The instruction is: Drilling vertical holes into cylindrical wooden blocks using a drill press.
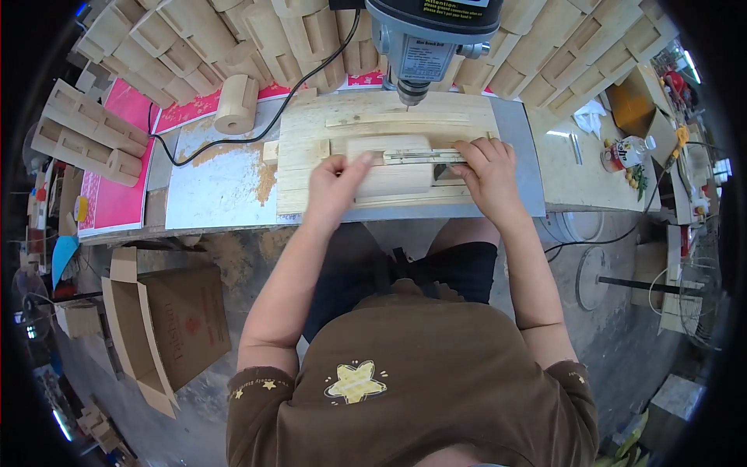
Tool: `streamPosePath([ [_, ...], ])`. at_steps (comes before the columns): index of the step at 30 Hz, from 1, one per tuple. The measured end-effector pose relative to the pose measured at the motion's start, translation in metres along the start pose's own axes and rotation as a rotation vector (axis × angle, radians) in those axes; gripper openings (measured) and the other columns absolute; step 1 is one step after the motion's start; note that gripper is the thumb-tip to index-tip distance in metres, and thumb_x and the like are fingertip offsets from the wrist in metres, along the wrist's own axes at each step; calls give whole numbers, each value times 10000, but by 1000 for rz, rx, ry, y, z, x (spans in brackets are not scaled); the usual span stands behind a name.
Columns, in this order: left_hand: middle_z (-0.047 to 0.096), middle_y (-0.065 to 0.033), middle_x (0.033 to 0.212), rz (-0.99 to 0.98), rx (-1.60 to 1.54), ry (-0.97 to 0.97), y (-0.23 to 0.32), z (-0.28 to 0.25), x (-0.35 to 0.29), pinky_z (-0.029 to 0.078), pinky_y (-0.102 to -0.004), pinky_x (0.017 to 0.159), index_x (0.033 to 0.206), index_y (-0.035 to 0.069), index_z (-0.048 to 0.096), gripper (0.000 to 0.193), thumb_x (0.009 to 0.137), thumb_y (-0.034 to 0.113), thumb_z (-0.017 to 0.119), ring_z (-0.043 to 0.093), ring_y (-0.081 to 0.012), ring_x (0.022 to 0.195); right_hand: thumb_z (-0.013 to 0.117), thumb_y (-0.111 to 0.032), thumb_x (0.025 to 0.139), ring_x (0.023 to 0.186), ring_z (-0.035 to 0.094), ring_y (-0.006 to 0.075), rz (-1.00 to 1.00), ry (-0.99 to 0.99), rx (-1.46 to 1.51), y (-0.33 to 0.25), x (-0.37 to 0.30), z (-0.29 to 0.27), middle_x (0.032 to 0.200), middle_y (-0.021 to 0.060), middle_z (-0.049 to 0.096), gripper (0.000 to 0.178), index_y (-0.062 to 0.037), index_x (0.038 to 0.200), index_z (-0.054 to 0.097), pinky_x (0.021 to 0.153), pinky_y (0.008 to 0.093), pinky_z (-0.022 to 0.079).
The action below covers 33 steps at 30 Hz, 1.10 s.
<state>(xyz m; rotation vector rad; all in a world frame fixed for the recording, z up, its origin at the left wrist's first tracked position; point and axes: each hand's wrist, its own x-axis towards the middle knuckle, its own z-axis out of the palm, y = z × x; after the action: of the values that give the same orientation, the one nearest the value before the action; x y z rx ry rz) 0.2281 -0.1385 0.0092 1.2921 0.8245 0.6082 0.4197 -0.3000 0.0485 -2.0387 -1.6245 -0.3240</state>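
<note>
A pale wooden cylinder block (393, 180) lies sideways on a flat wooden board (299, 187) under a bench drill (424, 58). Along the top of the block runs a narrow, light-coloured strip (420, 156) with dark edge lines. My left hand (333, 189) is at the block's left end, fingers curled and thumb pressed where strip and block meet. At the other side, my right hand (490, 173) pinches the strip's right end between thumb and fingers. A dark gap shows beneath those fingertips. The drill chuck and thin bit (409, 95) hang behind the block, apart from it.
Stacks of notched wooden blocks (311, 39) line the back. A single block (236, 104) stands at the left near a black cable (268, 132) and sawdust. To the right sits a plastic bottle (627, 152). An open cardboard box (183, 327) is on the floor.
</note>
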Motion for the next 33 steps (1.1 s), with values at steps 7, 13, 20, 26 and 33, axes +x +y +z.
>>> streamPosePath([
  [7, 585, -109, 940, 363, 192, -20, -31, 6, -11, 475, -276, 714, 1047, -33, 551, 518, 697, 257, 800, 565, -162, 810, 739, -198, 668, 989, 470, 302, 62, 91, -102, -2, -8, 4, 1003, 73, 568, 425, -165, 1077, 627, 884, 444, 353],
  [13, 575, -107, 1084, 759, 754, 29, -33, 10, -19, 349, -476, 947, 1218, 47, 528, 717, 593, 265, 803, 492, -354, 1075, 773, -170, 633, 1016, 436, 354, 141, 182, -43, 7, -9, 20, 1076, 116, 535, 495, -181, 1106, 628, 879, 459, 375],
  [20, 553, -34, 942, 696, 929, 207, -24, 19, 21, 304, -402, 865, 1186, 139, 584, 698, 545, 302, 809, 484, -263, 964, 786, -123, 603, 994, 466, 317, 130, 138, -23, 37, 32, 33, 1052, 105, 544, 550, -175, 1126, 625, 864, 410, 415],
  [26, 566, 3, 869, 646, 893, 167, -29, -16, 37, 288, -415, 839, 1150, 185, 622, 666, 526, 320, 812, 477, -219, 919, 753, -61, 614, 1077, 461, 326, 45, 190, 105, 13, 37, 46, 1119, 103, 547, 563, -130, 1153, 607, 917, 408, 402],
  [33, 548, 3, 812, 667, 959, 90, -27, -28, 41, 292, -386, 804, 1128, 174, 635, 616, 556, 335, 796, 496, -211, 883, 576, -119, 881, 1199, 464, 226, 116, 596, 489, 44, 101, -50, 1302, 127, 472, 499, -36, 1340, 397, 991, 381, 390],
])
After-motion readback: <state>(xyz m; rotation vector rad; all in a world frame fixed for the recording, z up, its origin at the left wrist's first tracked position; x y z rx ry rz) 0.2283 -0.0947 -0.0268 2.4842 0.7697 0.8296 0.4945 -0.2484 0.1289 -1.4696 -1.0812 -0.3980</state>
